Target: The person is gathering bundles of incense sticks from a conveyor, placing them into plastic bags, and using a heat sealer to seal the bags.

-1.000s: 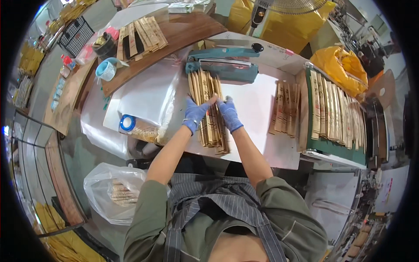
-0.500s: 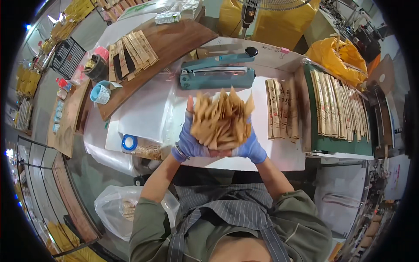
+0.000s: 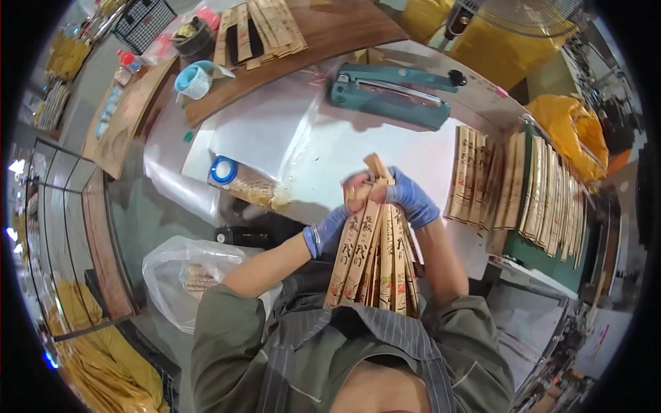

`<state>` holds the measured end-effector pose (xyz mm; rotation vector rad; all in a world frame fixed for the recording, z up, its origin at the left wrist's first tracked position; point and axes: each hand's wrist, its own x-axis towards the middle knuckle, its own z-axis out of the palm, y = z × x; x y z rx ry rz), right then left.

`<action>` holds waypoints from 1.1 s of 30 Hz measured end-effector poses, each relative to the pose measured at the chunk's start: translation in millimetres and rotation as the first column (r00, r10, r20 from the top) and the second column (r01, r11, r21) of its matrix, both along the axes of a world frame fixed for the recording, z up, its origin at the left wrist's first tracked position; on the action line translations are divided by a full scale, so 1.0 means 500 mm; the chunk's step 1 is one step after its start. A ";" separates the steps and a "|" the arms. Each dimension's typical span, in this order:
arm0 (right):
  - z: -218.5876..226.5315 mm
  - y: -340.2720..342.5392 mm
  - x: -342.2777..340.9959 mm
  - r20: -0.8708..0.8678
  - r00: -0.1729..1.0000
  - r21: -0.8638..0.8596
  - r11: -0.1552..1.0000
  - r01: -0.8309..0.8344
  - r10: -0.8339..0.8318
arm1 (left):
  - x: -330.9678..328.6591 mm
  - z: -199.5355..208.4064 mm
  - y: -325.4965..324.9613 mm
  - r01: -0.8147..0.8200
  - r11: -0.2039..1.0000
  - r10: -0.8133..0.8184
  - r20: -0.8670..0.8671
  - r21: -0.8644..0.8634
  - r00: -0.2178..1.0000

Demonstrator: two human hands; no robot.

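Note:
Both my hands wear blue fingerless gloves and meet in front of my chest around a bundle of long brown paper packets [image 3: 375,258]. My left hand [image 3: 334,224] pinches the bundle near its top end, fingers closed. My right hand [image 3: 411,203] grips the same end from the other side. The packets fan out downward toward my apron, and their lower ends rest near or against it. One short packet end [image 3: 377,165] sticks up above my fingers. Dark writing and small red marks show on their faces.
A teal heat sealer [image 3: 392,96] stands at the back of the white table [image 3: 330,155]. More packets [image 3: 471,175] lie at right, beside others on a green surface [image 3: 530,248]. A blue-lidded jar [image 3: 241,180] lies at left. A wooden board [image 3: 323,27] holds packets and a tape roll [image 3: 194,81].
The bundle was out over the table with its ends pointing up at me. Now it is drawn in to my body, turned lengthwise, its long faces showing. My view has shifted too.

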<state>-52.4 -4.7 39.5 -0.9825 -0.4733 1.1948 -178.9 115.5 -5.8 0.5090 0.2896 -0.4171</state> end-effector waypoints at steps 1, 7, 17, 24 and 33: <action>-0.041 0.011 -0.006 -0.005 1.000 0.007 1.000 -0.013 0.013 | -0.015 -0.029 0.014 0.108 0.993 -0.113 -0.123 -0.050 0.986; -0.107 0.011 -0.029 -0.202 0.975 -0.079 0.994 0.077 -0.092 | 0.004 -0.020 0.403 -0.284 0.012 -0.008 0.285 0.959 0.959; -0.168 0.045 -0.037 -0.055 0.987 -0.231 0.964 0.133 -0.149 | 0.056 -0.052 0.196 -0.513 -0.178 -0.241 0.469 0.840 0.850; -0.162 0.044 -0.025 0.017 0.990 -0.230 0.964 0.138 -0.137 | 0.021 -0.007 0.185 -0.282 -0.401 -0.044 0.290 0.871 0.956; -0.130 -0.051 -0.041 0.006 0.944 -0.291 0.903 0.316 -0.329 | 0.006 -0.058 0.156 -0.384 -0.475 -0.204 0.325 0.792 0.923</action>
